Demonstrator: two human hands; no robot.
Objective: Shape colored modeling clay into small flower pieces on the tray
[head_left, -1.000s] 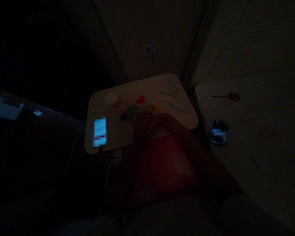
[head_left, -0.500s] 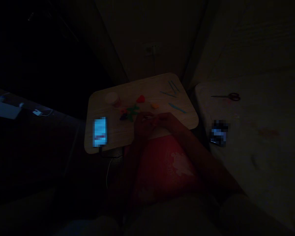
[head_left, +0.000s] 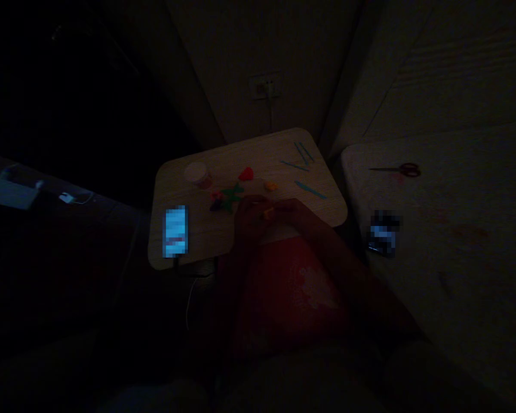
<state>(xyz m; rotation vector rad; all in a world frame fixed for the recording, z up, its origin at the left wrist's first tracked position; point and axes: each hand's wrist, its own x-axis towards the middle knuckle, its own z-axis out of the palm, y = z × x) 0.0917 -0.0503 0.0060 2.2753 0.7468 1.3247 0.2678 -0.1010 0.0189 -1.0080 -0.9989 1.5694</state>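
Observation:
In dim light, my left hand (head_left: pixel 248 222) and my right hand (head_left: pixel 293 211) meet over the front edge of a small wooden table (head_left: pixel 215 235). Their fingers are closed together around a small orange piece of what looks like modelling clay (head_left: pixel 268 213). Just beyond the hands lies another orange lump (head_left: pixel 270 186). A green branching shape (head_left: pixel 231 198) is left of them, close to my left hand, with a dark purple piece (head_left: pixel 216 205) and a pinkish-red piece (head_left: pixel 215 195) beside it. Farther back sits a red lump (head_left: pixel 246 174).
A lidded tub (head_left: pixel 196 173) stands at the back left, a lit phone (head_left: pixel 175 231) at the front left. Thin blue sticks (head_left: pixel 294 166) and a blue modelling knife (head_left: pixel 310 189) lie on the right. Scissors (head_left: pixel 407 169) and a blurred device (head_left: pixel 382 234) rest on the pale surface beyond.
An orange piece now shows between my fingers, where a pale glint showed before. Both hands have stayed in nearly the same place. The picture is slightly brighter.

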